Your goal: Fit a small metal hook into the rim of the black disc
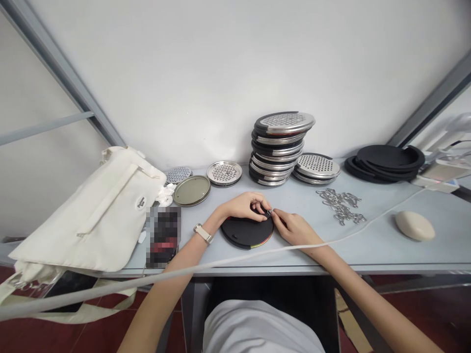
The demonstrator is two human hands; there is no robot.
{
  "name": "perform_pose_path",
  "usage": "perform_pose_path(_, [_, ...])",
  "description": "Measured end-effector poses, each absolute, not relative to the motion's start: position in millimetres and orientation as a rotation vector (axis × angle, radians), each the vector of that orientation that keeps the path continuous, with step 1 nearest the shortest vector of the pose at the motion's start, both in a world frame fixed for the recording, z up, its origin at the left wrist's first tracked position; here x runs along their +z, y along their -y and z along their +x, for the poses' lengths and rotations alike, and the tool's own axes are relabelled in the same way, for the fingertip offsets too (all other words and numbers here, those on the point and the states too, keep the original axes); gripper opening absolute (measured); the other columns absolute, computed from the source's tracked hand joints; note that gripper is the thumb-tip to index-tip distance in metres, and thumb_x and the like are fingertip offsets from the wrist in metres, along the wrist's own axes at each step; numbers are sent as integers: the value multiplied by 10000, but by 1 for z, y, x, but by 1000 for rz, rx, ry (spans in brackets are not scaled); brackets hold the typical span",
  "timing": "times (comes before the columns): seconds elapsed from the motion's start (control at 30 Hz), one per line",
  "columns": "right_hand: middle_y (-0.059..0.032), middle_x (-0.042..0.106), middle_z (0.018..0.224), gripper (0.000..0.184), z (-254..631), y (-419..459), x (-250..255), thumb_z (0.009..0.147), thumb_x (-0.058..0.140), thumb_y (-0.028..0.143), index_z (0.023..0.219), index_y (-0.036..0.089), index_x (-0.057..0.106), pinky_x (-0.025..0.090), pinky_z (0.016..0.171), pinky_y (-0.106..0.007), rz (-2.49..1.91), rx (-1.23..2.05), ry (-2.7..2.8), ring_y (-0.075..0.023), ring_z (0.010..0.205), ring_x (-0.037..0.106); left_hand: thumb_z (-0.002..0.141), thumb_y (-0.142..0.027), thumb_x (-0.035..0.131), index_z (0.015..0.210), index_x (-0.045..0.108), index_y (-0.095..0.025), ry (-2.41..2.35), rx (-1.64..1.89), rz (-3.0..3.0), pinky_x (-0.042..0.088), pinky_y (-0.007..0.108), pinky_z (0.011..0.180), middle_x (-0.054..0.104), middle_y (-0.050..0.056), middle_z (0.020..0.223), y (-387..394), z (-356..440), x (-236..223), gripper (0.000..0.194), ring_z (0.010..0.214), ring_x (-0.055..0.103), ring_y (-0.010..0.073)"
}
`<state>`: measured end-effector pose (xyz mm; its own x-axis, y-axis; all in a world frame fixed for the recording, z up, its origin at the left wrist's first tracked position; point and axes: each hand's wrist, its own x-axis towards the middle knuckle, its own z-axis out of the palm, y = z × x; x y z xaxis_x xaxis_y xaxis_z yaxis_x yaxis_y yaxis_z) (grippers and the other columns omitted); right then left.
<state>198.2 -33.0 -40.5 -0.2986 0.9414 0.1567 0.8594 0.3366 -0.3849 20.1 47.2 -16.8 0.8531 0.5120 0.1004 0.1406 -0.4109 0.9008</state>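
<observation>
A round black disc (246, 232) with a red and yellow line along its rim lies on the table in front of me. My left hand (250, 206), with a watch on its wrist, reaches over the disc's far side, its fingers curled around the right part of the edge. At that edge sits a small silver metal clip (269, 213). My right hand (292, 226) comes from the right with thumb and forefinger pinched on the clip. The fingers partly hide the spot where clip and disc meet.
Behind stand a tall stack of perforated metal discs (281, 152) and a shorter stack (317, 169). Loose metal clips (341, 205), black trays (390, 159) and a beige mouse-like object (415, 225) lie right. Left are a green lid (192, 190) and white bag (91, 211). A cable (221, 265) crosses in front.
</observation>
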Motion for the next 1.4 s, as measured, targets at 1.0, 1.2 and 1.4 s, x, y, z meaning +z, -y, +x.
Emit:
perform_pose_path(1.0, [-71,653,799,405,201,33,-35,886,210,366,838,190,572,351,597,-234,-1530,542,2189,-153,651,571,638,-146,657,921,611,-101,-499,422,1973,446,215,719,586,97,999,-45,20,-12,290,782,566,90])
perform_pose_path(1.2, [-69,651,796,401,201,33,-34,885,214,369,836,191,570,352,599,-241,-1515,564,2187,-156,649,567,635,-130,652,940,603,-99,-503,430,1958,450,226,721,597,89,954,-45,20,-13,311,783,567,96])
perform_pose_path(1.4, [-69,657,816,418,201,33,-32,888,208,380,820,191,575,351,595,-234,-1508,563,2205,-154,665,574,628,-147,656,934,602,-92,-499,434,1974,453,229,716,600,103,972,-46,20,-15,315,776,565,95])
